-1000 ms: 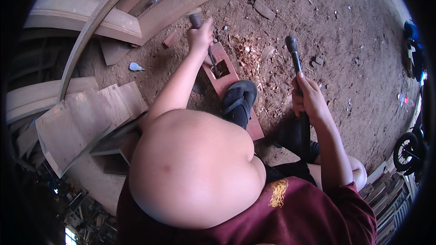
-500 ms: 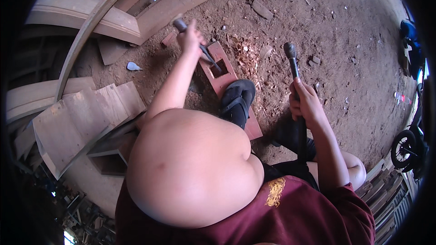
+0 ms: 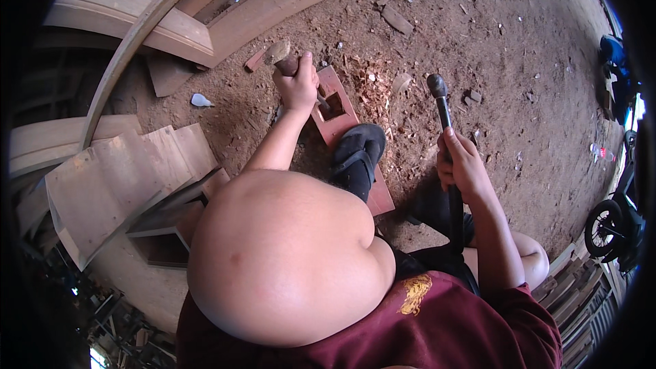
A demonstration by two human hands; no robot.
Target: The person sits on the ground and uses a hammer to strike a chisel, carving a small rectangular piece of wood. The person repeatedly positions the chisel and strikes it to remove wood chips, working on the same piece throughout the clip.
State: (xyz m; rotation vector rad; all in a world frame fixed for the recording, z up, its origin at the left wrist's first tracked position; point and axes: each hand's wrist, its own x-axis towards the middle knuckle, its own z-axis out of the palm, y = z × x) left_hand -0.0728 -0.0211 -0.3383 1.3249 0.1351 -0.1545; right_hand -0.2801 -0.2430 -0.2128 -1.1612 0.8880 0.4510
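My left hand (image 3: pixel 295 89) grips the dark wooden handle of a chisel (image 3: pixel 286 63), which has a pale, battered top; its blade slants into the square hole (image 3: pixel 334 105) of a reddish wooden plank (image 3: pixel 331 130). My left foot, in a black sandal (image 3: pixel 359 145), rests across that plank. Off to the right, my right hand (image 3: pixel 459 160) is wrapped round a long dark metal tool (image 3: pixel 443 106) with a rounded head, held upright beside my leg and apart from the plank. Loose wood shavings (image 3: pixel 376 78) lie just right of the hole.
Curved timber frames (image 3: pixel 280 3) lie at upper left, with plywood pieces (image 3: pixel 123 184) below them. The dirt floor (image 3: pixel 519 96) carries scraps and a small pale plastic item (image 3: pixel 201 100). At the right edge stand a motorbike (image 3: pixel 611 225) and stacked boards (image 3: pixel 574 301).
My left hand has come down toward me, and the chisel handle sits lower. My right hand and the tool in it have dropped slightly.
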